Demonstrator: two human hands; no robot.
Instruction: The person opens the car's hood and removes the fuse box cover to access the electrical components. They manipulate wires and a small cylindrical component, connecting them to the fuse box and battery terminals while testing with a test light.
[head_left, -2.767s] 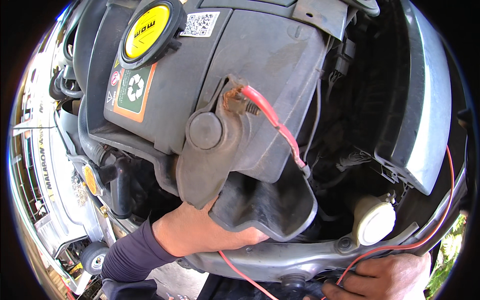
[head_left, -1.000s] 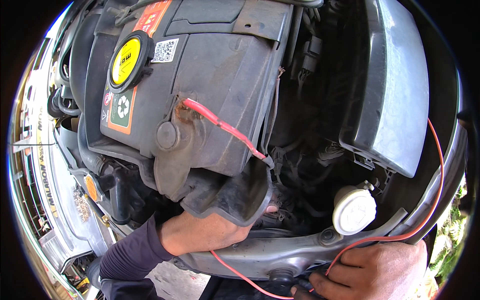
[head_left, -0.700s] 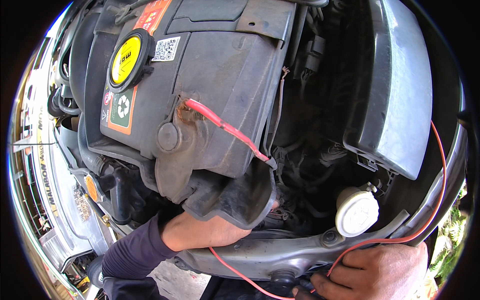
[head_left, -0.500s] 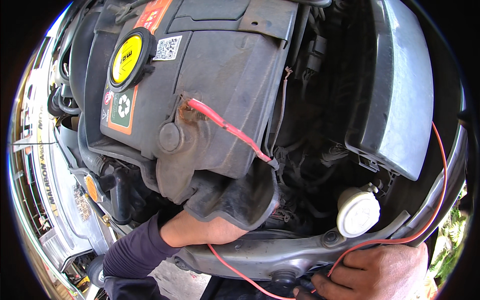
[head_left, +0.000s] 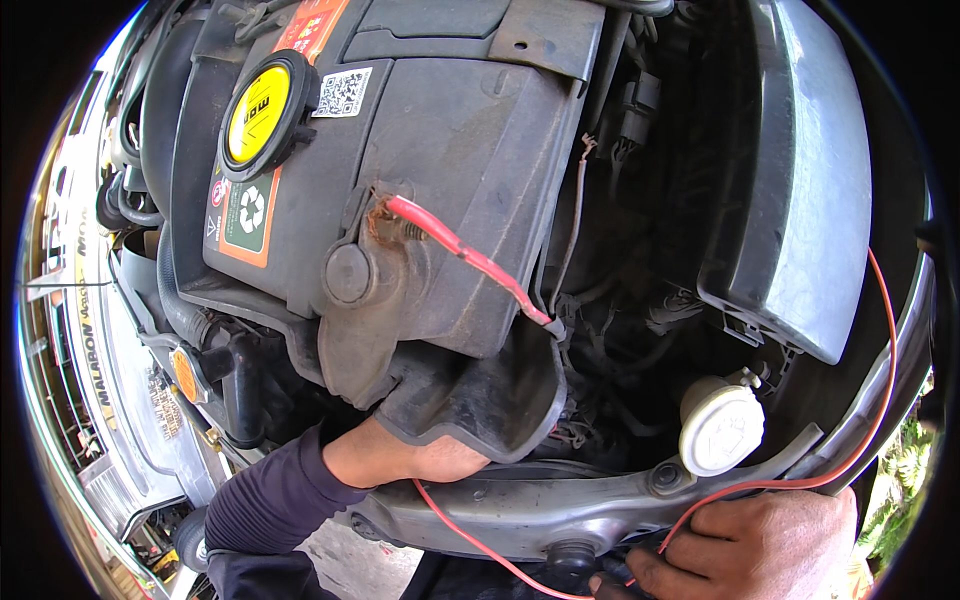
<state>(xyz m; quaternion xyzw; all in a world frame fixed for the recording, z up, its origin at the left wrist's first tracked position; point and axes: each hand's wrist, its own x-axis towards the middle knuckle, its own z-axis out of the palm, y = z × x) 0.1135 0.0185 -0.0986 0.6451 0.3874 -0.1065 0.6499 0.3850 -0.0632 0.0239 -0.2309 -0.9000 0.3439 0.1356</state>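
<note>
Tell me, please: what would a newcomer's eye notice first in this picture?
Probably the round yellow cap with its black rim, at upper left, stands out first. Next comes the thick red cable at centre, running from the rusty metal terminal across the dark grey boxy battery. Below, the left hand is partly hidden by the wavy black plastic tray; at lower right, the thin red wire passes by the curled right hand.

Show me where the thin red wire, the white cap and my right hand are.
Thin red wire [head_left: 766,484]: head view, lower-right stretch.
White cap [head_left: 722,432]: head view, round top face.
Right hand [head_left: 758,545]: head view, back of hand.
</note>
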